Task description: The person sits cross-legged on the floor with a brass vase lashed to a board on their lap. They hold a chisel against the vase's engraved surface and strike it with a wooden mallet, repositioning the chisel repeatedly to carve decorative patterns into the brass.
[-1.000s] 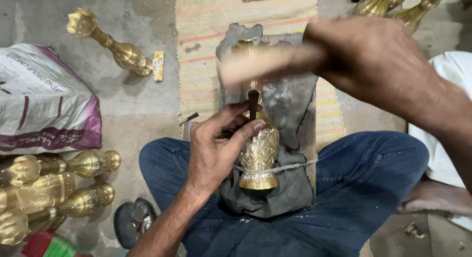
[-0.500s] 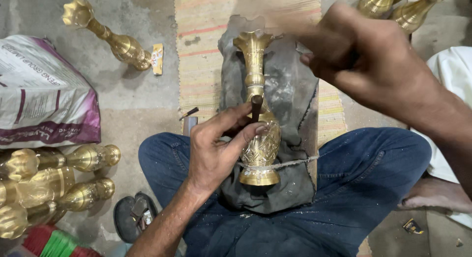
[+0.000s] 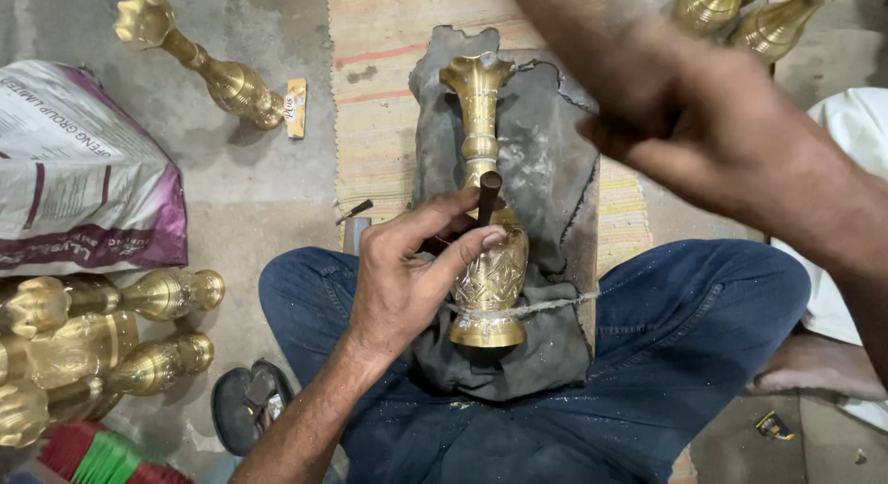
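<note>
At the far left a grey and purple sack [image 3: 79, 183] lies on the concrete floor [image 3: 245, 183], with a cluster of brass vases [image 3: 102, 341] near you below it and a single brass vase [image 3: 199, 63] lying farther off beside a small yellow packet [image 3: 295, 106]. Moving right, your left hand [image 3: 407, 271] is closed around a short dark punch [image 3: 487, 197], holding it upright with its tip on the belly of the engraved brass vase [image 3: 486, 216]. That vase lies lengthwise on a grey cloth pad [image 3: 546, 169] across your lap, mouth pointing away, its foot toward you. To the right, your right hand [image 3: 689, 123] is raised above the pad and blurred; it seems clenched, but you cannot tell on what. Two more vases [image 3: 749, 12] lie at the far right.
</note>
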